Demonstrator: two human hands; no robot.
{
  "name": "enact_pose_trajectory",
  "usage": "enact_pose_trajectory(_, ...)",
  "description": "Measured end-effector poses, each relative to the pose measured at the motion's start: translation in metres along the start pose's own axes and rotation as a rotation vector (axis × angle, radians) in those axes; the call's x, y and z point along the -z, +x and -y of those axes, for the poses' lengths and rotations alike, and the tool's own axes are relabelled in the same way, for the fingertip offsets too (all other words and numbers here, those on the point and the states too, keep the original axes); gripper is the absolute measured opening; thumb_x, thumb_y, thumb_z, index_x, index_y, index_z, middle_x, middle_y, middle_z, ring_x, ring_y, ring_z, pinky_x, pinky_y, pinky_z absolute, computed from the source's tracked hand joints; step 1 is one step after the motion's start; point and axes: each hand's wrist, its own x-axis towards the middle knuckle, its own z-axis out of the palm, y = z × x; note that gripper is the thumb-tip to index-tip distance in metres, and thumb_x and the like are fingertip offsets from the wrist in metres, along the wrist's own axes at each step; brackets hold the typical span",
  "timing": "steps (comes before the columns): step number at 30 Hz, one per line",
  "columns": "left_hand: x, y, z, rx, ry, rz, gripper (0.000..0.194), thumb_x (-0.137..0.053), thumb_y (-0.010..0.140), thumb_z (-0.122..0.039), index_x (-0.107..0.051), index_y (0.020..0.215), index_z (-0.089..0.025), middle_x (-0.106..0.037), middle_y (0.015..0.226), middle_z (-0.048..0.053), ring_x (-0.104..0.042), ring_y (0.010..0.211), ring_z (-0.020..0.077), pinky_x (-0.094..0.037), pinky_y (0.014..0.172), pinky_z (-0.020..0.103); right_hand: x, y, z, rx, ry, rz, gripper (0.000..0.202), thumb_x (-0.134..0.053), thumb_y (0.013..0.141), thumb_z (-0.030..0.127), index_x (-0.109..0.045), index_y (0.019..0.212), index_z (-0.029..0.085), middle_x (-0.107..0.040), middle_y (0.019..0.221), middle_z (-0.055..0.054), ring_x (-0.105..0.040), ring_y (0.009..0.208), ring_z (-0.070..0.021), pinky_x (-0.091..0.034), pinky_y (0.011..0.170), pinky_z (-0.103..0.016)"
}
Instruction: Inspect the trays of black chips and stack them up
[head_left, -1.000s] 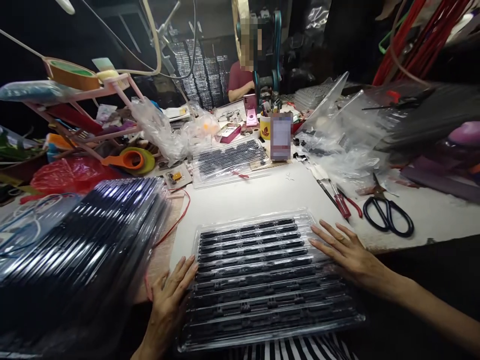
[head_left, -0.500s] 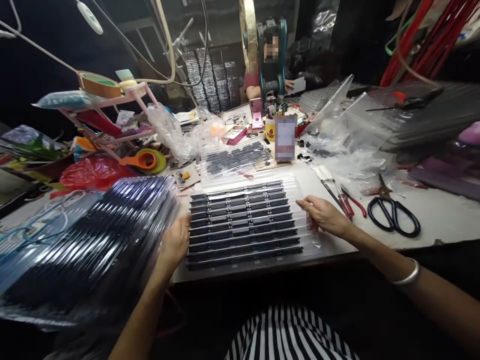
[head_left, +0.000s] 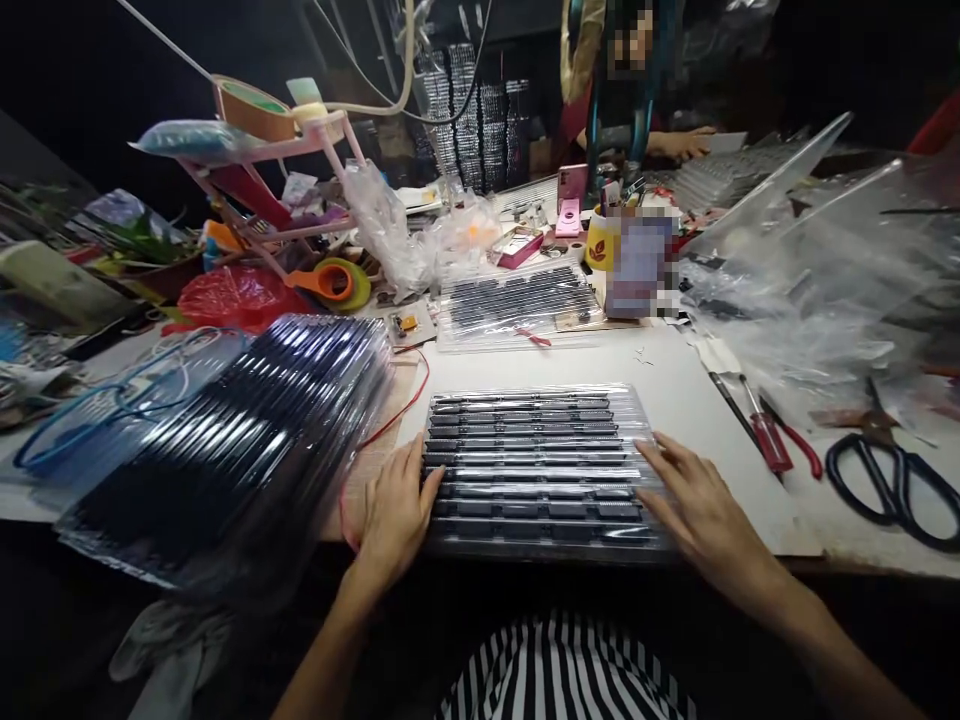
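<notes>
A clear plastic tray point(head_left: 643, 402) lies near the table's front edge, holding several rows of slim black strip-like parts under shiny clear plastic. My left hand point(head_left: 394, 510) grips its left side, thumb over the rim. On the opposite side my right hand point(head_left: 701, 500) holds the right edge, with its fingers spread along the plastic. The undersides of both hands are hidden. Left of the tray sits a tall stack of similar shiny trays point(head_left: 247, 430) filled with dark parts. Beyond, another clear tray point(head_left: 517, 300) of black strips rests with a small red item on it.
To the right lie black-handled scissors point(head_left: 892, 480), a red-handled screwdriver point(head_left: 771, 440) and crumpled clear plastic point(head_left: 810, 320). A phone point(head_left: 637, 265) leans by a yellow cup point(head_left: 600, 240). A pink rack point(head_left: 262, 150) stands back left. Another person's hand point(head_left: 679, 145) shows behind.
My view has shifted, so the bench appears further left. The tray now lies nearer the front edge, and my right hand has changed from a pinch to spread fingers on its side.
</notes>
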Motion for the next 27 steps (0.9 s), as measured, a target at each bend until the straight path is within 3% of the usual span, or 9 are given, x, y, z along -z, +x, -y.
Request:
enact_pose_trajectory(3, -0.017, -0.015, 0.006, 0.059, -0.215, -0.105, 0.057, -0.033, 0.092, -0.046, -0.043, 0.134, -0.008, -0.05, 0.136, 0.019, -0.043, 0.128, 0.0295, -0.034, 0.105, 0.049, -0.01, -0.008, 0.007, -0.034, -0.047, -0.014, 0.048, -0.029, 0.097, 0.04, -0.038, 0.141, 0.021, -0.039, 0.144, -0.017, -0.048, 0.121, -0.0308, -0.047, 0.084, -0.046)
enact_pose_trajectory(6, -0.022, -0.014, 0.009, 0.091, -0.326, -0.139, 0.058, -0.04, 0.089, -0.048, -0.048, 0.131, -0.01, -0.051, 0.135, 0.019, -0.043, 0.129, 0.0295, -0.031, 0.107, 0.05, -0.017, 0.003, 0.011, -0.058, -0.047, -0.04, 0.046, -0.027, 0.098, 0.036, -0.044, 0.137, 0.018, -0.041, 0.143, -0.021, -0.047, 0.124, -0.0329, -0.045, 0.088, -0.051)
enact_pose_trajectory(14, -0.01, -0.011, 0.014, 0.134, -0.536, -0.08, 0.056, -0.055, 0.08, -0.051, -0.059, 0.122, -0.014, -0.047, 0.14, 0.016, -0.038, 0.133, 0.0284, -0.028, 0.111, 0.047, -0.025, -0.005, 0.015, -0.11, 0.143, -0.141, 0.044, -0.034, 0.097, 0.032, -0.044, 0.137, 0.019, -0.042, 0.143, -0.02, -0.036, 0.134, -0.0327, -0.039, 0.098, -0.058)
enact_pose_trajectory(19, 0.01, -0.015, -0.001, 0.228, -0.835, -0.128, 0.044, -0.052, 0.086, -0.043, -0.06, 0.122, -0.019, -0.052, 0.136, 0.011, -0.042, 0.131, 0.0251, -0.028, 0.112, 0.043, -0.005, -0.001, 0.022, -0.211, 0.489, -0.138, 0.042, -0.045, 0.093, 0.035, -0.05, 0.134, 0.024, -0.038, 0.147, -0.011, -0.036, 0.135, -0.0284, -0.034, 0.106, -0.053)
enact_pose_trajectory(22, 0.034, -0.017, -0.016, 0.235, -1.17, -0.277, 0.045, -0.06, 0.083, -0.033, -0.053, 0.128, -0.03, -0.067, 0.105, 0.003, -0.063, 0.097, 0.0188, -0.047, 0.096, 0.039, 0.019, 0.008, 0.03, -0.185, 0.687, -0.263, 0.044, -0.046, 0.093, 0.033, -0.044, 0.137, 0.028, -0.033, 0.15, -0.005, -0.031, 0.137, -0.0266, -0.027, 0.112, -0.051)
enact_pose_trajectory(24, 0.048, -0.014, -0.021, 0.227, -1.366, -0.477, 0.048, -0.064, 0.079, -0.023, -0.054, 0.124, -0.036, -0.062, 0.083, -0.004, -0.06, 0.067, 0.0104, -0.054, 0.078, 0.032, 0.031, 0.014, 0.031, -0.167, 0.74, -0.371, 0.046, -0.043, 0.095, 0.032, -0.039, 0.14, 0.03, -0.033, 0.15, -0.003, -0.03, 0.138, -0.0255, -0.025, 0.114, -0.05)
enact_pose_trajectory(27, 0.061, -0.005, -0.022, 0.226, -1.466, -0.758, 0.033, -0.063, 0.078, -0.015, -0.065, 0.105, -0.034, -0.055, 0.074, -0.006, -0.054, 0.061, 0.0073, -0.055, 0.074, 0.028, 0.029, 0.02, 0.021, -0.225, 0.676, -0.416, 0.044, -0.041, 0.096, 0.033, -0.041, 0.139, 0.027, -0.041, 0.146, -0.005, -0.036, 0.134, -0.0251, -0.028, 0.112, -0.05)
